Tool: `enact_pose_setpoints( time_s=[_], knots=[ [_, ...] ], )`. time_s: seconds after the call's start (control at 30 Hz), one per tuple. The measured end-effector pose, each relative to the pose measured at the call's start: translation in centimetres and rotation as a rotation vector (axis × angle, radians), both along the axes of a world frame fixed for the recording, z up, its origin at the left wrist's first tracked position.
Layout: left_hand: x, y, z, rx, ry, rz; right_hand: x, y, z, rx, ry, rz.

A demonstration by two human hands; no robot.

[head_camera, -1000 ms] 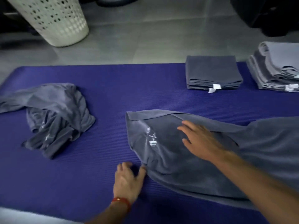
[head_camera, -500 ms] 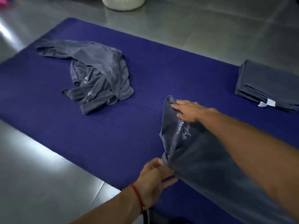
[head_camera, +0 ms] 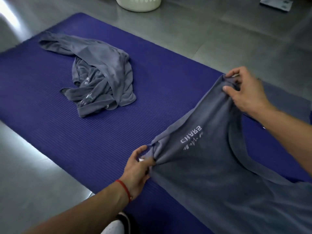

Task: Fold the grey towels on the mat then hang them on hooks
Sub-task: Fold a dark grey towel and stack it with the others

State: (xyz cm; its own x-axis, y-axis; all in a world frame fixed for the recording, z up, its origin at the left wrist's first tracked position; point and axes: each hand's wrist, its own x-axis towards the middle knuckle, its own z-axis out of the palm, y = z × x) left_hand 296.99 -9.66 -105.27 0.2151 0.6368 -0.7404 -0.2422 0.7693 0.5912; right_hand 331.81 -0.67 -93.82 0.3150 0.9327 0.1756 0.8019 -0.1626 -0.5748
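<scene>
Head view — white basket (head_camera: 138, 5), contents unseen

Right hand (head_camera: 244, 92) no longer rests flat on the grey towel (head_camera: 211, 166); it now pinches the far corner. Left hand (head_camera: 137, 168) grips the near corner, edge lifted taut.

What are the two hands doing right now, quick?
Left hand: closed, fingers pinching the near corner of the grey towel.
Right hand: closed, fingers pinching the towel's far corner.
</scene>
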Motion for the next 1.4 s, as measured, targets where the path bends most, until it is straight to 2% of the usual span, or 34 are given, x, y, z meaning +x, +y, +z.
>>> enact_pose_setpoints(
  time_s=[0.1, 0.27, 0.33, 0.43, 0.57, 0.8, 0.9, 1.0, 1.1, 1.2, 1.3, 1.4],
  knots=[
    [-2.0, 0.3, 0.2, 0.015, -0.062, -0.004, 0.2, 1.8, 0.1, -0.014, -0.057, -0.016],
    [-5.8, 1.6, -0.5, 0.003, 0.000, 0.125, -2.7, 6.1, -1.3, -0.072, -0.257, 0.044],
    [-7.0, 2.2, -0.5, 0.022, -0.002, 0.114, -4.3, 7.9, -2.3, -0.127, -0.357, 0.121],
    [-8.4, 2.3, 0.0, 0.149, 0.190, -0.035, -6.9, 10.8, -4.2, -0.269, -0.471, 0.180],
    [-10.5, 2.1, -0.4, 0.275, 0.443, -0.087, -10.2, 14.2, -7.4, -0.286, -0.317, 0.131],
    [-13.3, 3.3, -0.7, 0.309, 0.597, -0.024, -13.5, 17.5, -11.9, -0.112, -0.059, 0.060],
    [-14.6, 4.7, -1.1, 0.322, 0.712, -0.022, -14.7, 18.6, -11.9, -0.038, -0.031, 0.060],
    [-14.7, 5.5, -1.7, 0.330, 0.899, -0.117, -15.4, 18.8, -12.4, -0.186, -0.066, 0.065],
    [-14.0, 5.2, -2.4, 0.448, 1.074, -0.273, -15.2, 15.9, -13.5, -0.417, -0.031, 0.223],
    [-14.3, 4.5, -3.3, 0.647, 1.203, -0.366, -13.9, 10.1, -14.2, -0.314, -0.132, 0.342],
    [-14.9, 4.3, -3.3, 0.750, 1.265, -0.473, -11.8, 1.1, -14.6, -0.245, -0.293, 0.474],
    [-13.9, 3.3, -3.1, 1.054, 1.394, -0.640, -8.7, -10.1, -14.9, -0.220, -0.429, 0.586]
  ],
)
